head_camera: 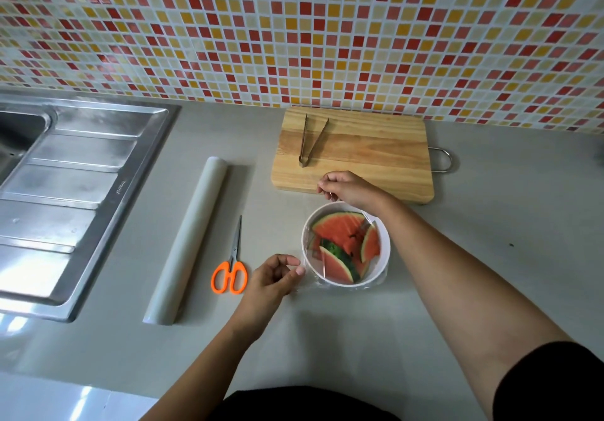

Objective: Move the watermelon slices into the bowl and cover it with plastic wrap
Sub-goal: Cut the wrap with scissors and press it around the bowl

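Observation:
A white bowl (385, 250) on the grey counter holds several watermelon slices (340, 232). A clear sheet of plastic wrap (310, 285) lies over the bowl and bunches at its near-left side. My left hand (273, 278) pinches the wrap's edge at the bowl's near-left rim. At the bowl's far rim, my right hand (344, 187) pinches the wrap's far edge. The roll of plastic wrap (189, 237) lies to the left of the bowl.
Orange-handled scissors (231, 267) lie between the roll and the bowl. A wooden cutting board (376, 156) with metal tongs (310, 139) sits behind the bowl, against the tiled wall. A steel sink and drainer (65, 192) fill the left side.

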A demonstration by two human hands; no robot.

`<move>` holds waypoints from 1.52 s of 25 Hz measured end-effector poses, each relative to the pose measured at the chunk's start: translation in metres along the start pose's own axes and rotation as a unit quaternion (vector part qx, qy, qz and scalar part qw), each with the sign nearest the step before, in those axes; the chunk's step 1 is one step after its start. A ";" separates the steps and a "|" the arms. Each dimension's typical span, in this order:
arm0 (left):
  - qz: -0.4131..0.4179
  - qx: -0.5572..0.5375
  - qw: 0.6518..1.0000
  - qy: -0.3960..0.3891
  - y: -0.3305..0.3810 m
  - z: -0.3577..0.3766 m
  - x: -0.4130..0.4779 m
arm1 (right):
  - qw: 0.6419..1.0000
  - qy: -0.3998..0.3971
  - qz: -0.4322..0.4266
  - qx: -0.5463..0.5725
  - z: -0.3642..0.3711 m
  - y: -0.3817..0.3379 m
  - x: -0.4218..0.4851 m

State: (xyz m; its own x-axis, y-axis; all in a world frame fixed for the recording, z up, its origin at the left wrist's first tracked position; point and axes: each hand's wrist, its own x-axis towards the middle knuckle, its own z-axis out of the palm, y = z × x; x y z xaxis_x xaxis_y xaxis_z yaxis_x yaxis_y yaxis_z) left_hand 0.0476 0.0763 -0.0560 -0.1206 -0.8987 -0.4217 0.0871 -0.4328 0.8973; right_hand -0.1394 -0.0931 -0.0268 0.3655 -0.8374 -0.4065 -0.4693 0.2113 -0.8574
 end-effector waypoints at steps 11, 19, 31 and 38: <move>0.070 0.136 0.986 0.072 0.002 0.008 0.007 | 0.999 0.018 -0.011 -0.043 0.000 0.003 0.000; 0.037 -0.015 0.989 0.143 0.007 0.014 0.025 | 0.998 0.034 0.046 0.000 0.004 -0.001 -0.005; 0.031 0.217 0.973 0.065 0.041 -0.005 0.090 | 0.917 0.330 0.149 0.168 0.022 0.052 -0.040; -0.008 0.144 0.990 0.007 0.055 -0.022 0.102 | 0.885 0.320 0.181 0.285 0.012 0.046 -0.046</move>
State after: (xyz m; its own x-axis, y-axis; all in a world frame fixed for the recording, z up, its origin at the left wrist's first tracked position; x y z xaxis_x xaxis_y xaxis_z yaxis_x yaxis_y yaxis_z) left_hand 0.0618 -0.0405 -0.0524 -0.1062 -0.8937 -0.4358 -0.2006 -0.4100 0.8897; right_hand -0.1679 -0.0389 -0.0521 -0.3411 -0.7388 -0.5812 0.0865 0.5910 -0.8020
